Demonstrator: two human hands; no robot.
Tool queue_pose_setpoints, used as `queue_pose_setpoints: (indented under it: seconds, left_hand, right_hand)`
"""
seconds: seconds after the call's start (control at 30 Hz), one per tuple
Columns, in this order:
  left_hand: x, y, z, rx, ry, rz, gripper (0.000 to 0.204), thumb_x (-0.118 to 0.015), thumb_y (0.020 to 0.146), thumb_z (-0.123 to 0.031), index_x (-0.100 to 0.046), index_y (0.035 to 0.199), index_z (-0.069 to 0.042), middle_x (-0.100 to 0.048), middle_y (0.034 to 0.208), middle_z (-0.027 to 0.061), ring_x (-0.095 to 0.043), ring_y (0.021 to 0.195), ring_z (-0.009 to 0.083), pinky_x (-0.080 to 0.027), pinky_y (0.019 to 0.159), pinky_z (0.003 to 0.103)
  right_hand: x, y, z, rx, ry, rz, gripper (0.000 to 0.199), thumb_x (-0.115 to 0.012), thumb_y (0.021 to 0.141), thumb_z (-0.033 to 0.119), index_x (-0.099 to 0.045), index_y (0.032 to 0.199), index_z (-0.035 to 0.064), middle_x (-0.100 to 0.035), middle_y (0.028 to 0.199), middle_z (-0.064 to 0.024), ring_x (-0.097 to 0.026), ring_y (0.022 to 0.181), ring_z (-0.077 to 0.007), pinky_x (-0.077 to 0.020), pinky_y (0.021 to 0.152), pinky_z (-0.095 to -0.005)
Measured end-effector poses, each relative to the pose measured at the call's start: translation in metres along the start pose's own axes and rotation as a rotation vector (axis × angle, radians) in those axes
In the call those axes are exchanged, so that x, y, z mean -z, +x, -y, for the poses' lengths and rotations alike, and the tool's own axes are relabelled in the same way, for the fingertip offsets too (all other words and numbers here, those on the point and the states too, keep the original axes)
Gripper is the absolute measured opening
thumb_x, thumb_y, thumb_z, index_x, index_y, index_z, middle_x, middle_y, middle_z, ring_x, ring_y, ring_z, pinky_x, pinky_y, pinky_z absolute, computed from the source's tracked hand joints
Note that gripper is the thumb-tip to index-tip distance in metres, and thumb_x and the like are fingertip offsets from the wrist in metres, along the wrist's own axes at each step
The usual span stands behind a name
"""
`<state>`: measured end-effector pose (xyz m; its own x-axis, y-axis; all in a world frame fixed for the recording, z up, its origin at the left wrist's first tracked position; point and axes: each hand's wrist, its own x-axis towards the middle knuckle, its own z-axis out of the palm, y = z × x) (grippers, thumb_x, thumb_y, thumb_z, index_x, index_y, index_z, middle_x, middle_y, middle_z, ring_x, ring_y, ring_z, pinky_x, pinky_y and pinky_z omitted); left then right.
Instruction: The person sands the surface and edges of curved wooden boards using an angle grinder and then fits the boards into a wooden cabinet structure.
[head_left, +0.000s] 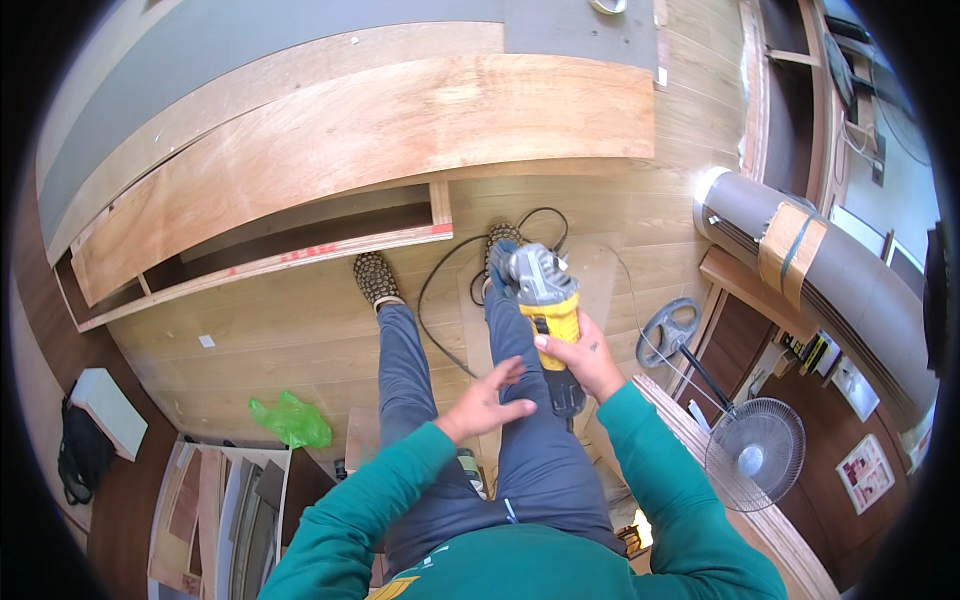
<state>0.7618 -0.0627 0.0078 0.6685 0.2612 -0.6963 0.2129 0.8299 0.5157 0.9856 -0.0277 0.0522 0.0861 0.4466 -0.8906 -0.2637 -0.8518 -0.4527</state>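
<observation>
Gripping a yellow and grey grinder [556,318], the right hand [592,364] is wrapped around its body with the thumb lying across the yellow casing. The grinder is held in the air over the person's right leg, its grey head pointing away from the body and its black end toward the lap. The left hand [487,404] is empty, its fingers loosely spread and its thumb apart from them, just to the left of the grinder's black end.

A dark cord [421,302] curves over the wooden floor [330,352] between the person's shoes and loops beside the right one. Beyond the feet, a long board [400,115] lies across an open wooden frame [330,244]. A green plastic bag [291,420] sits on the floor to the left. To the right are a fan [756,455] and a large grey roll [860,300] with cardboard strapped around it.
</observation>
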Motion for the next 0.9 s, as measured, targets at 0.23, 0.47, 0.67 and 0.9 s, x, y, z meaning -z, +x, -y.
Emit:
queue_pose_setpoints:
  seconds: [0.23,0.47,0.67,0.9]
  left_hand:
    - [-0.056,0.039,-0.031,-0.047,-0.204,-0.107,0.09,-0.087,0.078,-0.017,-0.033,0.148,-0.001,-0.056,0.132,0.0108,-0.057,0.122,0.0209,-0.047,0.107,0.038]
    - [-0.069,0.049,-0.026,-0.091,0.04,-0.241,0.111,-0.086,0.076,-0.024,-0.017,0.158,0.005,-0.054,0.14,0.0202,-0.056,0.129,0.0269,-0.045,0.109,0.038]
    - [-0.083,0.057,-0.037,0.015,0.189,-0.244,0.099,-0.086,0.076,-0.024,-0.027,0.151,0.004,-0.063,0.124,0.0185,-0.065,0.114,0.0274,-0.051,0.099,0.039]
    - [-0.102,0.071,-0.041,0.132,0.368,-0.283,0.095,-0.087,0.076,-0.028,-0.032,0.147,0.005,-0.066,0.121,0.0227,-0.068,0.113,0.0299,-0.053,0.097,0.039]
  right_hand:
    - [-0.001,0.018,0.012,0.013,0.321,0.136,0.048,-0.078,0.09,0.026,-0.057,0.125,0.0013,-0.068,0.101,-0.009,-0.069,0.088,-0.018,-0.0597,0.081,-0.0337]
    - [0.011,0.031,0.0,0.071,0.427,-0.04,0.041,-0.072,0.097,0.026,-0.059,0.127,0.0011,-0.068,0.109,-0.0084,-0.068,0.09,-0.0136,-0.0568,0.081,-0.0301]
    - [0.035,0.038,-0.015,0.057,0.409,-0.149,0.035,-0.067,0.102,0.028,-0.062,0.121,0.0,-0.069,0.103,-0.0054,-0.067,0.087,-0.0114,-0.0553,0.078,-0.0278]
    - [0.051,0.049,-0.046,0.125,0.112,-0.419,0.048,-0.063,0.103,0.044,-0.065,0.111,-0.0029,-0.07,0.095,-0.01,-0.066,0.082,-0.0149,-0.0536,0.074,-0.0323]
